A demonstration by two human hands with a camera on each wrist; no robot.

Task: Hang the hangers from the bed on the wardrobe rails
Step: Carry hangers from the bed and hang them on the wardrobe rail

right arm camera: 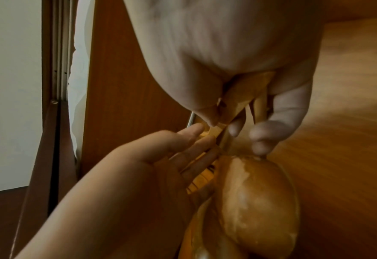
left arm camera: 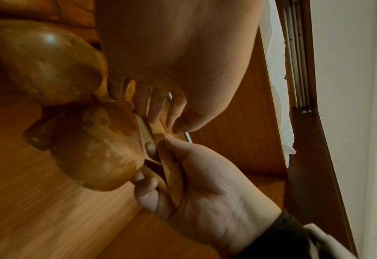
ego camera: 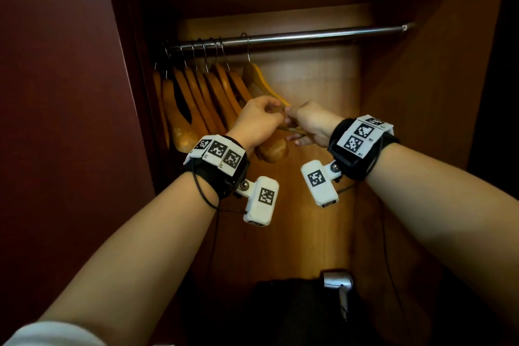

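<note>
A chrome rail (ego camera: pixel 309 35) crosses the wardrobe. Several dark wooden hangers (ego camera: pixel 196 93) hang bunched at its left end. Just right of them a lighter yellow hanger (ego camera: pixel 261 78) has its hook over the rail, and its arm slopes down to my hands. My left hand (ego camera: pixel 258 121) curls its fingers (left arm camera: pixel 156 108) and thumb on the thin light wood (left arm camera: pixel 156 128). My right hand (ego camera: pixel 311 123) grips the same hanger's slim bar (right arm camera: pixel 245 92) from the right. A broad rounded end of a dark hanger (ego camera: pixel 273 150) (left arm camera: pixel 98 149) (right arm camera: pixel 258 201) sits just under both hands.
The rail's right part (ego camera: pixel 365 31) carries nothing. Dark red wardrobe walls (ego camera: pixel 70 93) close in on both sides. On the wardrobe floor lie a black item (ego camera: pixel 280 312) and a silver object (ego camera: pixel 337 281). A sliding door track (left arm camera: pixel 298 61) shows beside the opening.
</note>
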